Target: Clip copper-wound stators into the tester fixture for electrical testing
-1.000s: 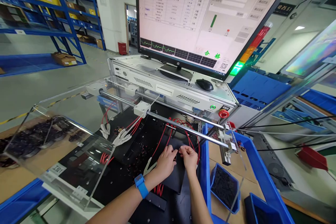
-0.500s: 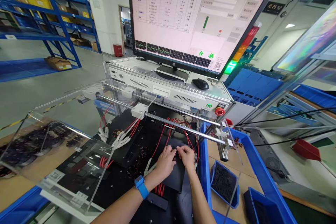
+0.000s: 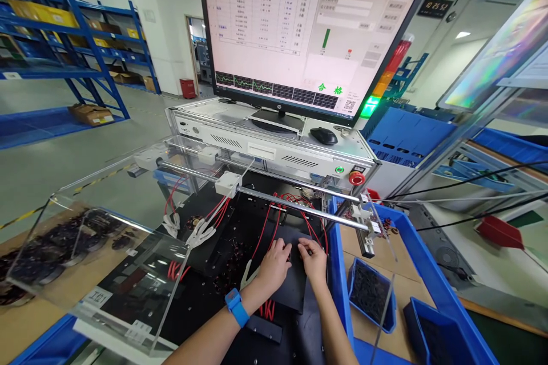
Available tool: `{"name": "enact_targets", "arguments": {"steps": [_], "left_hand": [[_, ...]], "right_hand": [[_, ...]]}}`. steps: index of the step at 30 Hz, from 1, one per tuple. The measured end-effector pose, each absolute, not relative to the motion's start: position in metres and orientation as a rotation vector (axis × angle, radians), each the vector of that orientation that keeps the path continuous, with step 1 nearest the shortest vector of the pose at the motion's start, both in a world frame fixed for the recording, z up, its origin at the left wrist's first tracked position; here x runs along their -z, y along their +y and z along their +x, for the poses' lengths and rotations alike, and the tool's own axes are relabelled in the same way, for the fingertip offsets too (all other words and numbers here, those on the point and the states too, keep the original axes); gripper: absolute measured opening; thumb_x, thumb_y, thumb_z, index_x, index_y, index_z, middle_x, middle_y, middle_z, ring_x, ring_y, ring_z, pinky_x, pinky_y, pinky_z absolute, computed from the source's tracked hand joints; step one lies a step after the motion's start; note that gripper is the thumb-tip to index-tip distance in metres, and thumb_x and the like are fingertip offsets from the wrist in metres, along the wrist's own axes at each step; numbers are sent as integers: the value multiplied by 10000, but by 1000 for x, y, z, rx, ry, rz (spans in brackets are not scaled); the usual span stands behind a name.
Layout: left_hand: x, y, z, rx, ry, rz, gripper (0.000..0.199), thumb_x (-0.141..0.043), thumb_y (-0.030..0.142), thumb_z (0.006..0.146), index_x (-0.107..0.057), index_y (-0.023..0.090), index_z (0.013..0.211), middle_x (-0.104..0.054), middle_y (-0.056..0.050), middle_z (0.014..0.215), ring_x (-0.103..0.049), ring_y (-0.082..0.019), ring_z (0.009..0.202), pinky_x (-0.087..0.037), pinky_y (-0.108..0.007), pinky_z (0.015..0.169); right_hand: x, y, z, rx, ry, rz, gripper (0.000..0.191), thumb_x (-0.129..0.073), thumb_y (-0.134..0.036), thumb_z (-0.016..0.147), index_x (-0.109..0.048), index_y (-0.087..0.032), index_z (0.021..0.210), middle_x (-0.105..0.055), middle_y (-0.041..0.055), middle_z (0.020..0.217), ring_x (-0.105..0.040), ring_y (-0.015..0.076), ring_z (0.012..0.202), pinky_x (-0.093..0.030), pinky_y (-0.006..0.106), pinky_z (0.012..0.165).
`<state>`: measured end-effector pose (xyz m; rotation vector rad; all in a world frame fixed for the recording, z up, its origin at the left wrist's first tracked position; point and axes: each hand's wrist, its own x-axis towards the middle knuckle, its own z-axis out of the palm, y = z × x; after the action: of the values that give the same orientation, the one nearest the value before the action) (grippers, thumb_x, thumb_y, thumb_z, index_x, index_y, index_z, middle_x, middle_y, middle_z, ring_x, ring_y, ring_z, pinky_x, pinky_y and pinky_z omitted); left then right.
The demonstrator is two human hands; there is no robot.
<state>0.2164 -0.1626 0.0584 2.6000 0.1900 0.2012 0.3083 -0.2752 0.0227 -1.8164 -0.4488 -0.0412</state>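
My left hand (image 3: 275, 265), with a blue watch on its wrist, is closed over a small dark piece at the black block (image 3: 295, 288); the piece is mostly hidden by the fingers. Just to its right, my right hand (image 3: 312, 258) has thumb and fingertips pinched together above the block's right part, and what they hold, if anything, is too small to tell. Red wires (image 3: 266, 228) run behind the hands, and a white clip (image 3: 248, 274) lies left of my left wrist.
A clear acrylic cover (image 3: 111, 262) slants at the left. Metal rails (image 3: 295, 208) cross beyond the hands. At the right stands a blue tray (image 3: 432, 274) with a bin of black parts (image 3: 370, 293). A monitor (image 3: 265, 23) is at the back.
My two hands have moved slightly apart, with the right one shifting right. The whole view has shifted a little.
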Motion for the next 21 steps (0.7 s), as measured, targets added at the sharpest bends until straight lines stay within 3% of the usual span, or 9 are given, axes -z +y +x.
{"name": "enact_targets", "arguments": {"steps": [4, 17, 21], "left_hand": [[-56, -162, 217, -222, 175, 2606, 442, -534, 72, 738, -472, 143, 1170, -454, -85, 1057, -452, -234, 1025, -439, -381, 918], [-57, -162, 218, -197, 190, 2621, 447, -512, 85, 736, -474, 146, 1177, -451, -92, 1065, -432, -253, 1059, -436, -398, 912], [-52, -162, 220, -231, 210, 2559, 634, -514, 44, 700, -340, 165, 1298, -431, -107, 1175, -390, -256, 1149, -359, -417, 1004]], "right_hand": [[-36, -273, 304, 209, -716, -2046, 230, -459, -238, 808, -665, -179, 893, -630, 93, 916, -589, 207, 820, -483, 340, 748], [-35, -269, 302, 265, -867, -2431, 238, -381, -176, 867, -613, -206, 910, -606, 46, 915, -579, 157, 736, -382, 253, 583], [-38, -259, 302, 282, -864, -2400, 246, -358, -152, 860, -602, -188, 848, -586, 52, 837, -557, 151, 706, -360, 250, 573]]}}
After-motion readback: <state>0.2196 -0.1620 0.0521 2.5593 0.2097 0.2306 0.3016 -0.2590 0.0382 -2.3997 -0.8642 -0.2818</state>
